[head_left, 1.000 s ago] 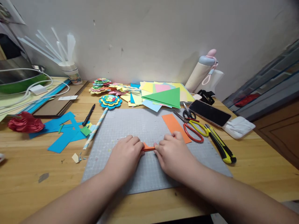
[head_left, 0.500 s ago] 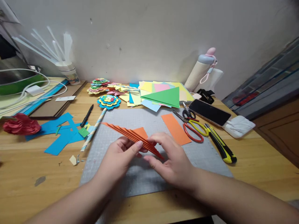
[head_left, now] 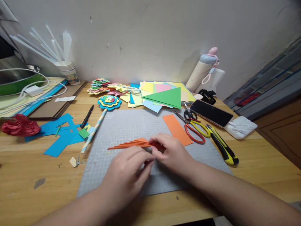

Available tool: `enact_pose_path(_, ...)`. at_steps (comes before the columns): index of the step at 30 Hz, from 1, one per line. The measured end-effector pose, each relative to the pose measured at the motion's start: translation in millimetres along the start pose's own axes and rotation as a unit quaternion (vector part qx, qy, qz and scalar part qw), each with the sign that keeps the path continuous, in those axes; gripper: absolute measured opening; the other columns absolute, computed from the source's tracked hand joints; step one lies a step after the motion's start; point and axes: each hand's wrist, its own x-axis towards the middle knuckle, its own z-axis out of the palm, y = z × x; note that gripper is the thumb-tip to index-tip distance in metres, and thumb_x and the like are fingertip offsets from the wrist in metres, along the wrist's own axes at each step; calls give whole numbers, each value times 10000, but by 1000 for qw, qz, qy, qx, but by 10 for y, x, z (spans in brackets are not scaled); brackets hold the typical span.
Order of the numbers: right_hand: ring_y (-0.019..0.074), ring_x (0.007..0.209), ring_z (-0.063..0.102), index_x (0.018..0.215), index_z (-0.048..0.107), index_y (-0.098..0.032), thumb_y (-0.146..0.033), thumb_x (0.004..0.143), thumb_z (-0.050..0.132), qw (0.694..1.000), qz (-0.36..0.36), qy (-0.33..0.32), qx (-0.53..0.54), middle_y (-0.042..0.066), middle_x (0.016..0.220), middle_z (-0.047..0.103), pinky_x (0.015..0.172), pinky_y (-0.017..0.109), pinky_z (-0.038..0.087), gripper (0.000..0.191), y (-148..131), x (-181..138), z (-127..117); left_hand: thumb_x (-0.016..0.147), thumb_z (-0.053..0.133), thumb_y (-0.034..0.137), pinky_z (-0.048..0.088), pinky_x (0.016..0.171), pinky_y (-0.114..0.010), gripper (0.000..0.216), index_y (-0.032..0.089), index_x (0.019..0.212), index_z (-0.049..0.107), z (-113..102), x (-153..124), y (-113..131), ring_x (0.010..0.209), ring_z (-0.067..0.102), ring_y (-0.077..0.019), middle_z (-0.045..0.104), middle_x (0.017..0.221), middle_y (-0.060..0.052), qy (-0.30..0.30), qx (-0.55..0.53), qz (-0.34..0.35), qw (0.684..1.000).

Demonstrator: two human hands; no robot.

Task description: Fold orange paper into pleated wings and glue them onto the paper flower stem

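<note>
An accordion-folded orange paper [head_left: 131,143], narrow and pleated, slants low over the grey cutting mat [head_left: 98,172]. Its right end is pinched between the thumb and fingers of my right hand [head_left: 172,152]. My left hand [head_left: 128,169] is in front of the pleats, fingers curled and closed, with its fingertips close against those of my right hand. Whatever the left fingertips may hold is hidden. Behind my right hand, a flat orange paper strip [head_left: 177,130] lies on the mat.
Scissors [head_left: 196,135], a yellow-black utility knife [head_left: 222,146] and a phone [head_left: 211,113] lie on the right. Left are blue paper scraps [head_left: 61,139], a pen [head_left: 87,116] and a layered paper flower [head_left: 109,102] on a striped stick. Coloured sheets [head_left: 164,97] are piled by the wall.
The pleated paper has come down and turned nearer to level. My left hand has let go of its middle and moved to the near side, by my right fingertips. My right hand now pinches the end.
</note>
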Motion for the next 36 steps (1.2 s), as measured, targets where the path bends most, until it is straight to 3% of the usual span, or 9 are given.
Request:
enact_pose_path(2, 126, 729, 535, 833, 574, -197, -104, 775, 528, 999, 12, -34, -20, -7, 788, 605, 645, 250, 409, 119, 1, -3, 9, 848, 516, 205, 429, 746, -364, 148, 192, 941, 630, -49, 21, -39, 873, 552, -211, 649, 935, -58, 41, 124, 32, 991)
enact_pose_path(5, 127, 704, 515, 782, 551, -193, -91, 737, 532, 996, 20, -76, -52, -13, 759, 593, 622, 252, 383, 113, -12, -19, 16, 843, 541, 231, 419, 736, -374, 96, 183, 867, 621, -81, 70, -128, 868, 525, -227, 627, 905, -55, -18, 216, -15, 976)
enact_pose_path(9, 135, 707, 499, 789, 535, -189, -79, 717, 531, 989, 22, -117, -92, -5, 757, 574, 619, 259, 376, 132, -46, -35, 2, 862, 531, 245, 410, 730, -364, 121, 184, 799, 614, -47, 93, -199, 833, 525, -213, 619, 832, -30, -82, 225, -40, 970)
enact_pose_path(13, 172, 854, 495, 797, 544, -181, -144, 779, 570, 986, -22, -108, -128, 42, 910, 561, 739, 305, 399, 49, -68, -36, -4, 861, 542, 253, 404, 737, -366, 115, 185, 805, 617, -25, 93, -203, 840, 525, -214, 618, 840, -28, -86, 226, -49, 969)
enact_pose_path(36, 155, 832, 514, 804, 577, -180, -103, 830, 558, 988, -14, -115, -99, 13, 829, 593, 767, 303, 390, 83, -25, 0, 80, 871, 508, 235, 429, 711, -364, 148, 169, 781, 604, -7, 92, -242, 799, 540, -215, 614, 802, -54, -84, 247, -57, 964)
